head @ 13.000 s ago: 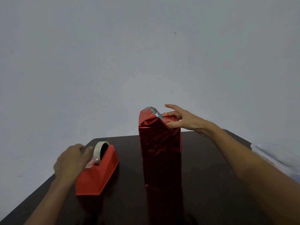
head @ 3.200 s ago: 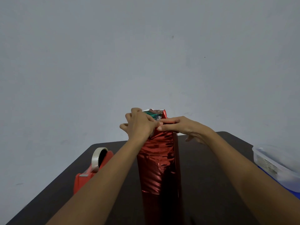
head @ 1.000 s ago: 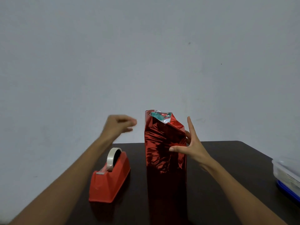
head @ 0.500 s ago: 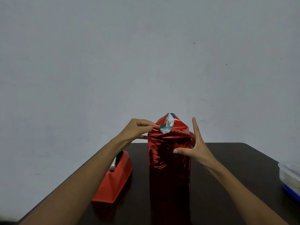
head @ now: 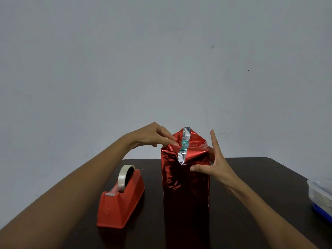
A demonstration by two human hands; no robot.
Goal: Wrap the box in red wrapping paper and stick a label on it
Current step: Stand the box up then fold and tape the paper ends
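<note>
The tall box [head: 185,194] stands upright in the middle of the dark table [head: 251,186], covered in shiny red wrapping paper. At its top the folded flaps leave a strip of silver underside [head: 184,146] showing. My left hand [head: 150,136] reaches in from the left, and its straight fingertips press the top-left flap. My right hand [head: 215,168] holds the box's upper right edge, thumb on the front face and fingers round the back, index finger pointing up. No label is in view.
A red tape dispenser [head: 120,200] with a roll of clear tape sits on the table left of the box. A clear plastic container [head: 320,193] with a blue base lies at the right edge. A plain grey wall rises behind the table.
My left hand came back from beside the dispenser to the box top and pushed the left flap inward. The top flaps now stand in a peak. My right hand stayed on the box.
</note>
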